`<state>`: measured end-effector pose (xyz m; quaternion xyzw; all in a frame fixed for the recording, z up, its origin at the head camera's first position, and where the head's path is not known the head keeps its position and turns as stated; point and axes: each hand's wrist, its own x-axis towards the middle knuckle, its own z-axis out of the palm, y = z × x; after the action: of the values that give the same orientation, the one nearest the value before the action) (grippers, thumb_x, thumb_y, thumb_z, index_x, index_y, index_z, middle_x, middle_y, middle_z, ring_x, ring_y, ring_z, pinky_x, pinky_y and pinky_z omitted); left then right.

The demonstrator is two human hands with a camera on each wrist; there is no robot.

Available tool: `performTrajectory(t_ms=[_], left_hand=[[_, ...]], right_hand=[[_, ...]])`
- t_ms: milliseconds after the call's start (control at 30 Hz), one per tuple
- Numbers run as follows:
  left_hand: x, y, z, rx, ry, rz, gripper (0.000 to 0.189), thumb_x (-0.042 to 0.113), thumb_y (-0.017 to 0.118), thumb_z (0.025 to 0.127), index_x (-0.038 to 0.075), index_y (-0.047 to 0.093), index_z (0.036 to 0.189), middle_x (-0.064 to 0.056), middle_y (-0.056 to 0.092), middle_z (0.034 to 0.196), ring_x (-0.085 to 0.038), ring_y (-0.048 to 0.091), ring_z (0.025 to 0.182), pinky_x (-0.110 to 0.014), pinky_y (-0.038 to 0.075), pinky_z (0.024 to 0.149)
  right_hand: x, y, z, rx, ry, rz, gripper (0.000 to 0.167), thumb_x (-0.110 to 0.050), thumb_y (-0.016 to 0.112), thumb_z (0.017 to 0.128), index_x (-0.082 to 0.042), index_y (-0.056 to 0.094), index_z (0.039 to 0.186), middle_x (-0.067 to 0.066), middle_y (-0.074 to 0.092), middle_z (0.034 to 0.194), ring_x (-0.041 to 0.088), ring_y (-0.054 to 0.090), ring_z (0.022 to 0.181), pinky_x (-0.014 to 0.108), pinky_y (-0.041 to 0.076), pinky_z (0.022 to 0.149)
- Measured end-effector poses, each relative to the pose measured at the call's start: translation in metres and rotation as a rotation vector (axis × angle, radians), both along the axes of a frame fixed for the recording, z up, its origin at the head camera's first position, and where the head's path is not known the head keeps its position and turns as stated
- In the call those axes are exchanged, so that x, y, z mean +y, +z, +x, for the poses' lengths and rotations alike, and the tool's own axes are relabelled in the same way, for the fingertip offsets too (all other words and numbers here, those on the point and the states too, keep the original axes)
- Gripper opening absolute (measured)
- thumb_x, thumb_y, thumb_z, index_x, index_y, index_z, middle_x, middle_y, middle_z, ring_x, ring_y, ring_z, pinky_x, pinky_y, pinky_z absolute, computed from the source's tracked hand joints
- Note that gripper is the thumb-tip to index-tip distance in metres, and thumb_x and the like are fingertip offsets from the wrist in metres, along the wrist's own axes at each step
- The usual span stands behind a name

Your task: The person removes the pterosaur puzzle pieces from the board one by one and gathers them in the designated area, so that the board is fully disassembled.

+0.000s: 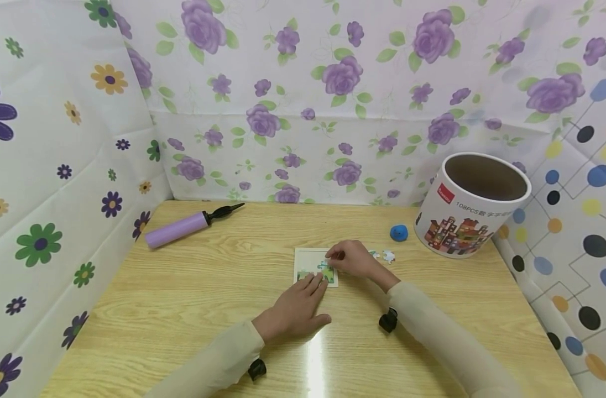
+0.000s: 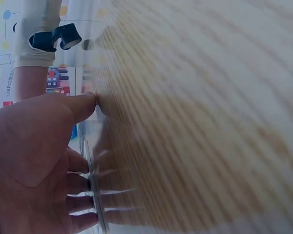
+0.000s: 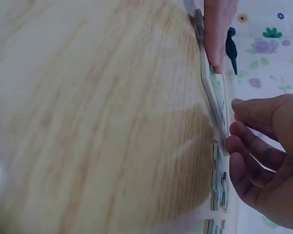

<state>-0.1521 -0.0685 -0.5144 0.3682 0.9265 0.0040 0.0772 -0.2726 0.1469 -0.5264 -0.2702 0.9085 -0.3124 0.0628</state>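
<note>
A small square jigsaw board [image 1: 307, 255] with a pale frame lies on the table, with several printed puzzle pieces [image 1: 328, 273] in its lower part. My left hand [image 1: 295, 307] rests fingertips on the board's lower edge, fingers straight and thumb spread to the right. At the board's right side is my right hand [image 1: 351, 258], its fingertips close over a light blue and green piece [image 1: 324, 265]. The right wrist view shows the right hand's [image 3: 271, 146] thumb and forefinger apart, with no piece seen between them. More loose pieces [image 1: 388, 256] lie right of that hand, partly behind it.
A blue lump-like object [image 1: 398, 232] sits behind the loose pieces. At the back right stands a large white printed bucket [image 1: 469, 213]. A purple hand pump [image 1: 183, 228] lies at the back left. Patterned cloth [image 1: 293, 138] walls the table [image 1: 198, 298] on three sides.
</note>
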Motion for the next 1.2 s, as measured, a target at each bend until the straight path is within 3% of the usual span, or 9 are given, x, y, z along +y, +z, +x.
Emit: performTrajectory(t_ms=[167,633,1200], left_hand=[[0.000,-0.001,-0.001,0.016,-0.005,-0.011,0.080,0.056,0.042,0.106,-0.001,0.028,0.160,-0.019,0.026,0.166,-0.031,0.024,0.155,-0.038,0.021,0.125],[0.000,-0.002,-0.002,0.029,-0.018,0.014,0.079,0.055,0.046,0.105,-0.002,0.031,0.159,-0.020,0.030,0.165,-0.031,0.027,0.154,-0.038,0.023,0.125],[-0.002,-0.004,-0.003,0.001,-0.008,0.028,0.080,0.057,0.043,0.105,0.000,0.029,0.160,-0.018,0.026,0.166,-0.029,0.023,0.155,-0.037,0.020,0.125]], right_hand=[[-0.002,-0.001,-0.001,0.013,0.008,0.010,0.014,-0.019,0.075,0.095,-0.013,0.081,0.106,-0.002,0.076,0.097,0.006,0.063,0.079,0.029,0.054,0.072],[-0.011,-0.001,0.000,0.021,0.022,0.059,0.011,-0.019,0.078,0.092,-0.014,0.083,0.100,-0.008,0.068,0.084,0.006,0.058,0.075,0.029,0.050,0.069],[-0.010,0.000,0.001,-0.013,-0.008,0.014,0.006,-0.014,0.075,0.094,-0.014,0.079,0.099,-0.006,0.071,0.089,0.007,0.061,0.080,0.030,0.053,0.075]])
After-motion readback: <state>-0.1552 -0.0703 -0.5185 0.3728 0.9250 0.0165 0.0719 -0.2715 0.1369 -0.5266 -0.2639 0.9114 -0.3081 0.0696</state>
